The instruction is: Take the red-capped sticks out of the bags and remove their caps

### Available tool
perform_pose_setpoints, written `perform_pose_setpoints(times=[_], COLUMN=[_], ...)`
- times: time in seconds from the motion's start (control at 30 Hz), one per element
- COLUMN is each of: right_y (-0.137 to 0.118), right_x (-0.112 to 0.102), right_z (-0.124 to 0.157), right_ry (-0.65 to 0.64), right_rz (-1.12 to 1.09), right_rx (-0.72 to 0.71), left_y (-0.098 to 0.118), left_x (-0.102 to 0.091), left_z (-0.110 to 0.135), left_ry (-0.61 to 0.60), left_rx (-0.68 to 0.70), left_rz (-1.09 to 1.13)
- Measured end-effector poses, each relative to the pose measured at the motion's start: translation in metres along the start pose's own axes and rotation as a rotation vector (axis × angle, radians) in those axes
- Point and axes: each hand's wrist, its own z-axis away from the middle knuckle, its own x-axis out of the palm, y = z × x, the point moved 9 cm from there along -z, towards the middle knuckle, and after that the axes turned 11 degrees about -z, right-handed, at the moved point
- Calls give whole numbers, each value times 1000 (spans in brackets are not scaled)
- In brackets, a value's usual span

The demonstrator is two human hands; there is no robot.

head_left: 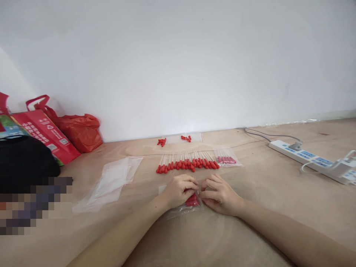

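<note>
A clear plastic zip bag (178, 212) lies on the table in front of me with red pieces (192, 200) inside. My left hand (180, 190) rests over the bag, its fingers curled and pinching the upper part. At the bag's right edge, my right hand (218, 193) pinches with bent fingers; its fingertips are partly hidden. Just beyond both hands runs a row of red-tipped thin white sticks (187, 164), tips toward me. Right of the row sits a filled clear bag (227, 157) with several such sticks in it.
A stack of flat clear bags (112, 181) lies at left. Small red pieces (161, 142) are near the wall (178, 66). A white power strip (306, 157) with cables stands at right. A red plastic bag (83, 131) and a black item (27, 163) occupy the far left.
</note>
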Motion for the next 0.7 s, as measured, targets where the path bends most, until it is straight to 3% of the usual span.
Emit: perform_pose_setpoints(times=[0.27, 0.43, 0.7], right_y=[-11, -16, -15], right_x=[3, 2, 2], right_z=[-1, -3, -3], right_ry=[-60, -11, -3], right_rz=[111, 216, 225], right_rx=[-139, -204, -218], left_y=[2, 10, 35], left_x=[-1, -5, 8], left_z=[-1, -1, 3], left_ry=[-3, 4, -127], left_rx=[5, 57, 389], left_rz=[7, -33, -440])
